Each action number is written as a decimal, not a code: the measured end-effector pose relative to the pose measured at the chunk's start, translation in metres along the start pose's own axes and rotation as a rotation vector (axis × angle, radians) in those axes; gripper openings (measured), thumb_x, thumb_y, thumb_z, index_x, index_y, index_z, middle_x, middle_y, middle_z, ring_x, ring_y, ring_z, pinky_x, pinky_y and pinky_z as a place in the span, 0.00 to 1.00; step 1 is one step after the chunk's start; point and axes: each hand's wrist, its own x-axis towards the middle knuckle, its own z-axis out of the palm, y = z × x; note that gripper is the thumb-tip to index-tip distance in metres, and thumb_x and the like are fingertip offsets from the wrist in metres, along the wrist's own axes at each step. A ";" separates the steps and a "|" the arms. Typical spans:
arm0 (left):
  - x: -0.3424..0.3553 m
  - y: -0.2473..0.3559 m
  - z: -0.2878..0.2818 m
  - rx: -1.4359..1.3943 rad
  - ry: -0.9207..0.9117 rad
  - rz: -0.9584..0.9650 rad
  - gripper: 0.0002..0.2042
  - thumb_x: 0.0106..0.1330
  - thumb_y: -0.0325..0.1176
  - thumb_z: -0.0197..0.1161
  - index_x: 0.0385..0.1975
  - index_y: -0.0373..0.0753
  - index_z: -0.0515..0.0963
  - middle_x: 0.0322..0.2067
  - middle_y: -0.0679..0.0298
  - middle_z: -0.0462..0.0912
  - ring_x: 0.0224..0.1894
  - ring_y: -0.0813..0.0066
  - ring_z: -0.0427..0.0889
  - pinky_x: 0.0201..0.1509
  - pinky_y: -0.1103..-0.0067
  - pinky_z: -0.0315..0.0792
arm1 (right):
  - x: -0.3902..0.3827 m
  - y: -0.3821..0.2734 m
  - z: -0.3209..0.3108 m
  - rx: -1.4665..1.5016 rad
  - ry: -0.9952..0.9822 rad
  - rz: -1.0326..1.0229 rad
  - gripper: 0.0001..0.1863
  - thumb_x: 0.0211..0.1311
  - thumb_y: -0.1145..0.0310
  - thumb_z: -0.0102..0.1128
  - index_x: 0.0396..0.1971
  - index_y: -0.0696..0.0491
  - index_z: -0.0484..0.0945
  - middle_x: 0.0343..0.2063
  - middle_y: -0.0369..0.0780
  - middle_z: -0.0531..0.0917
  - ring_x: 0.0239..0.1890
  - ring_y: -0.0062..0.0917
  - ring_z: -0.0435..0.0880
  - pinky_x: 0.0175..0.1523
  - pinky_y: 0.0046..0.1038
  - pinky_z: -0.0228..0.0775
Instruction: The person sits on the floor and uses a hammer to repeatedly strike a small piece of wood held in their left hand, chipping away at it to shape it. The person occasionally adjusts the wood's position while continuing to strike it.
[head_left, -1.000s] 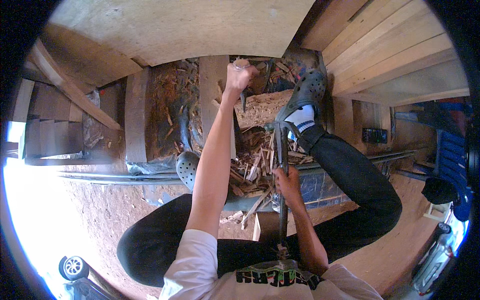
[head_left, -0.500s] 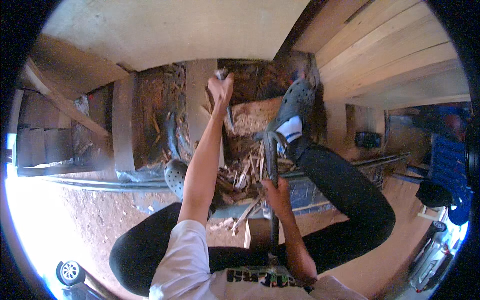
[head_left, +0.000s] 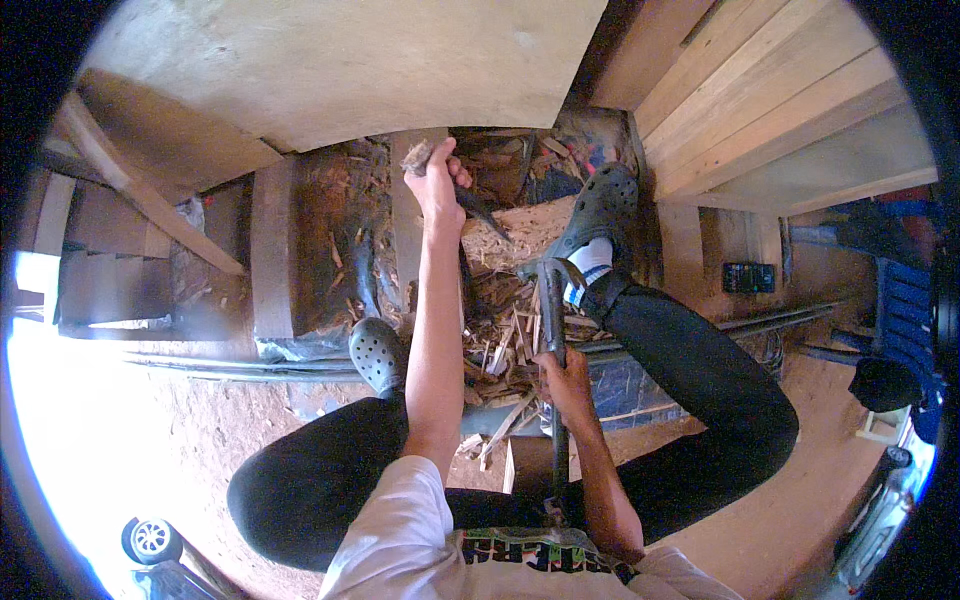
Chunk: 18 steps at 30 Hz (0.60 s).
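Note:
My left hand (head_left: pixel 437 190), arm stretched forward, is closed around a dark pointed tool (head_left: pixel 485 216). Its brownish, rough butt end (head_left: pixel 416 157) sticks out at the thumb side, and the tip slants down to the right over a pale wood block (head_left: pixel 500 242). My right hand (head_left: pixel 566 382) grips the shaft of a long dark tool with a curved, claw-like head (head_left: pixel 556 275). That shaft stands nearly in line with my body, its head beside my right ankle. Split wood pieces (head_left: pixel 497 345) lie heaped between my feet.
My feet, in grey clogs (head_left: pixel 600 212), rest on either side of the debris. A large pale board (head_left: pixel 340 70) overhangs the far side. Stacked planks (head_left: pixel 770 90) stand at right, an upright timber (head_left: pixel 272 250) at left. Thin pipes (head_left: pixel 230 367) run across the near edge.
My left hand has turned, so the pointed tool's tip swings to the right and its butt end to the left. The view has shifted slightly; my right hand keeps its grip.

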 end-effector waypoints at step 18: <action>-0.058 -0.015 -0.057 0.446 0.063 0.597 0.13 0.60 0.34 0.64 0.21 0.39 0.66 0.19 0.71 0.68 0.20 0.85 0.65 0.23 0.84 0.62 | -0.018 -0.020 -0.037 0.145 0.038 -0.115 0.12 0.54 0.67 0.56 0.19 0.46 0.62 0.10 0.25 0.59 0.09 0.09 0.57 0.14 0.17 0.46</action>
